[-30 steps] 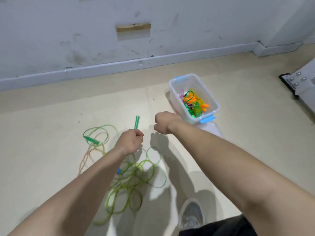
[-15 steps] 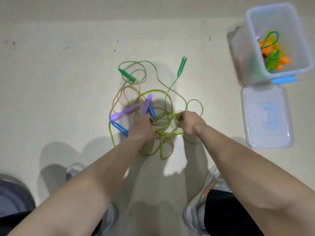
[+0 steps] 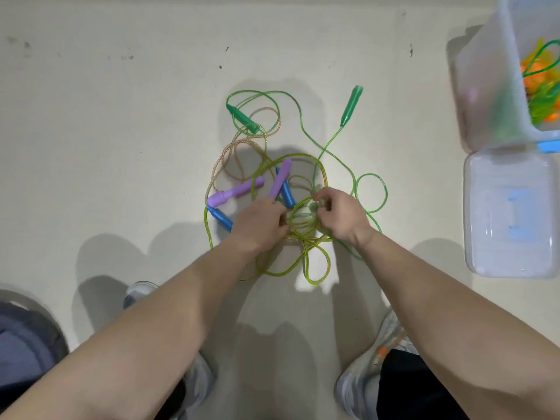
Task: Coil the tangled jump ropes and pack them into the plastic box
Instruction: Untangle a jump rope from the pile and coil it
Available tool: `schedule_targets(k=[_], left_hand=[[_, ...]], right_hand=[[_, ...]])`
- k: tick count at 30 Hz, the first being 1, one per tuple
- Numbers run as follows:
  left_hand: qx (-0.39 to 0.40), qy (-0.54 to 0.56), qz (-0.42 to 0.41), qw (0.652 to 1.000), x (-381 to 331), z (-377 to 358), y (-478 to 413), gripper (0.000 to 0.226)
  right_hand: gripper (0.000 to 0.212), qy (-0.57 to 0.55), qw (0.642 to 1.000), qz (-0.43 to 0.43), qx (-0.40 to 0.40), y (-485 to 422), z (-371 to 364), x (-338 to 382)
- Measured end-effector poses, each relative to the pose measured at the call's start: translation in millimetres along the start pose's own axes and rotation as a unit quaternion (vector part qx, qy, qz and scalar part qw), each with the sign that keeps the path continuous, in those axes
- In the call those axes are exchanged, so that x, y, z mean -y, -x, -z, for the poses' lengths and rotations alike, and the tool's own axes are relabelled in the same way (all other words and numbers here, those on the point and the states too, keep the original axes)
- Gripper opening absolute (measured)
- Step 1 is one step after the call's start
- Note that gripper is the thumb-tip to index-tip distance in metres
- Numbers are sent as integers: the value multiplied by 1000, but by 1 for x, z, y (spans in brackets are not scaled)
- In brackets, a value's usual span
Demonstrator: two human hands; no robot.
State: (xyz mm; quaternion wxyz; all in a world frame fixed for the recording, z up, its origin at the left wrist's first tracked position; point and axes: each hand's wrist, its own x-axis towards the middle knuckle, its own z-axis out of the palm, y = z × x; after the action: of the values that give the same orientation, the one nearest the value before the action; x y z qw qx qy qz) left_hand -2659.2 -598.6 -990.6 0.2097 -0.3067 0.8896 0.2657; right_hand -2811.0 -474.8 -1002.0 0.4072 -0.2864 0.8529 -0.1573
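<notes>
Jump ropes (image 3: 300, 215) sit in one tangle on the floor (image 3: 121, 147) in front of me; none of this pile is coiled yet. Left hand (image 3: 259, 225) and right hand (image 3: 341, 216) are both curled tight, each pinching thin strands either side of the central knot. They're close together, I reckon to tease the loops apart. Can't tell which cord each holds. Count: six handles, two green (image 3: 242, 118), two purple (image 3: 239, 192), two blue (image 3: 221, 218), so likely three ropes. One plastic box (image 3: 491, 86) far right, open, orange and green ropes inside, number unclear. One lid (image 3: 512, 213) lies flat just beside it, keeping the opening free.
</notes>
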Motion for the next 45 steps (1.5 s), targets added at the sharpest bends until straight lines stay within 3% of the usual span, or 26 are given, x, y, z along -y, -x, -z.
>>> schedule_targets(k=[2,4,8,10,12,13,16,19,22,26,27,28,29,32,34,35,37,40,42,45], left_hand=[[-29,143,24,989,-6,18,10,19],[-54,283,50,956,-16,47,18,25],[-90,423,63,900,-40,123,40,29],[-76,500,41,862,-56,157,57,33],[-53,568,15,821,-77,186,79,34],[-45,592,-4,805,-89,201,91,34],[-20,634,-46,772,-123,238,124,37],[-18,680,-70,730,-149,268,153,47],[-60,719,-97,686,-151,294,176,53],[-129,776,-104,609,-127,323,194,41],[-148,777,-100,604,-120,326,197,39],[-172,765,-91,613,-112,326,199,37],[-204,733,-74,645,-105,322,200,36],[-281,490,4,825,-74,288,187,28],[-236,316,35,918,-58,253,174,27],[-190,276,33,942,-57,238,171,33],[-90,302,-31,949,-61,211,169,55],[11,373,-122,920,-83,189,173,91],[28,385,-149,910,-93,185,176,78],[32,376,-173,910,-102,177,176,36]], right_hand=[[41,49,997,42,44,6,6,10],[40,39,993,60,96,17,18,23],[10,-74,992,61,81,41,54,53],[28,-133,986,97,37,57,75,72],[81,-150,979,136,26,75,91,94],[91,-132,980,149,27,87,98,106],[54,-127,975,174,56,115,109,133],[23,-138,978,157,19,131,110,142],[27,-156,979,123,-51,148,108,132],[36,-103,993,44,-46,162,108,107],[36,-94,994,32,-40,166,109,103],[39,-99,994,22,-30,169,112,102],[43,-127,992,14,-23,172,116,104],[46,-319,948,-4,-4,191,141,124],[45,-401,916,15,-3,206,163,145],[44,-426,904,27,6,213,173,156],[43,-462,886,46,24,225,189,175],[42,-499,863,70,18,236,206,196],[41,-524,847,87,-8,239,214,205],[41,-566,816,100,-59,237,229,211]])
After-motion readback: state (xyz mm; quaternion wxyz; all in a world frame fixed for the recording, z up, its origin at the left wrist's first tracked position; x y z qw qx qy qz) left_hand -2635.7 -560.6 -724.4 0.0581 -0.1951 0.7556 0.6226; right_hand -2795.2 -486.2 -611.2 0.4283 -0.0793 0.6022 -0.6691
